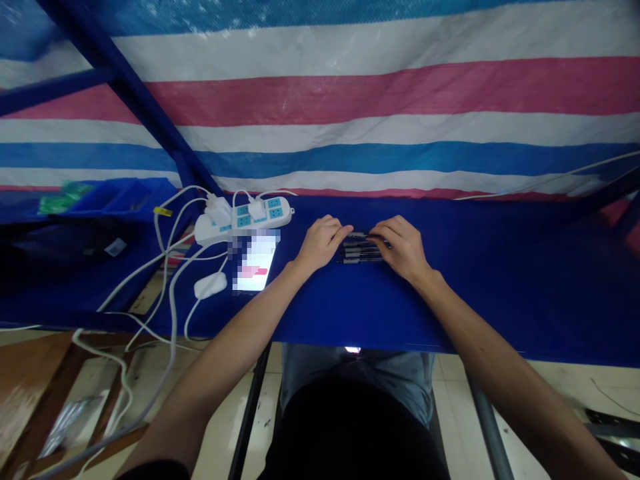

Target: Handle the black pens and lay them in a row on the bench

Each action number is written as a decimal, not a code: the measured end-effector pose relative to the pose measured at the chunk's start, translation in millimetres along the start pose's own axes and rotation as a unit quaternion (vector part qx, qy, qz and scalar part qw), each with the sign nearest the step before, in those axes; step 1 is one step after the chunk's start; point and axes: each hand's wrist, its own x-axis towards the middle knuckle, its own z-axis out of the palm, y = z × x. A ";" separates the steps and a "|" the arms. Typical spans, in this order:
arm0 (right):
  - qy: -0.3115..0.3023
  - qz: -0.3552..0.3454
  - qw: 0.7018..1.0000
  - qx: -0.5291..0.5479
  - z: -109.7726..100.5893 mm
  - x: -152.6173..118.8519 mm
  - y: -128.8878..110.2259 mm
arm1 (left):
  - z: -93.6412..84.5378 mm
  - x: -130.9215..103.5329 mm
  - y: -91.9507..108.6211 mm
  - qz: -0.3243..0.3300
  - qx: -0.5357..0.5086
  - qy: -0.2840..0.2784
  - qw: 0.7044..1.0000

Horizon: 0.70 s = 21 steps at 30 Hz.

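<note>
Several dark pens [353, 253] with grey grips lie side by side in a row on the blue tabletop [360, 307]. One more pen [357, 235] is at the far side of the row, running left to right between my hands. My left hand [323, 243] has thumb and fingers closed at this pen's left end. With bent fingers, my right hand [401, 248] pinches its right end. The fingers of my right hand also cover the right ends of some pens in the row.
Left of my left hand lies a lit phone [257, 260], partly blurred out. Behind it sit a white power strip [275, 210] with plugs and a white adapter [211, 285], with tangled cables. Blue bins [135, 197] stand far left. A striped tarp [375, 100] hangs behind the table.
</note>
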 end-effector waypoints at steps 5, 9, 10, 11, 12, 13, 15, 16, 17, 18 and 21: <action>-0.027 -0.007 0.999 -0.031 0.6 -0.2 -1.0 | 1.3 -0.6 1.0 0.044 -0.020 -0.014 0.999; -0.064 0.006 0.996 -0.057 -0.5 0.8 -0.9 | 2.2 -0.9 0.6 0.063 -0.022 0.010 0.998; -0.066 0.013 0.996 -0.059 -0.8 1.1 -1.0 | 2.1 -1.0 0.7 0.065 -0.021 0.015 0.998; -0.065 0.020 0.996 -0.059 -1.1 1.2 -1.0 | 1.9 -1.1 1.1 0.064 -0.019 0.020 0.998; -0.062 0.026 0.996 -0.057 -1.4 1.3 -0.9 | 1.6 -1.1 1.5 0.061 -0.017 0.024 0.998; -0.056 0.031 0.997 -0.053 -1.7 1.2 -0.6 | 1.1 -1.1 1.8 0.056 -0.015 0.026 0.998; -0.045 0.036 0.997 -0.046 -2.4 0.8 0.1 | 0.3 -0.9 2.1 0.045 -0.009 0.025 0.999; -0.040 0.036 0.998 -0.044 -2.8 0.6 0.5 | 0.1 -0.8 1.7 0.041 -0.006 0.022 0.999; -0.036 0.036 0.998 -0.043 -3.1 0.4 0.8 | 0.2 -0.6 1.1 0.039 -0.002 0.019 0.999; -0.034 0.034 0.998 -0.044 -3.3 0.3 0.9 | 0.5 -0.4 0.1 0.038 -0.001 0.018 0.999; -0.042 0.027 0.997 -0.056 -3.0 0.5 0.5 | 2.5 0.0 -3.9 0.046 -0.012 0.031 0.998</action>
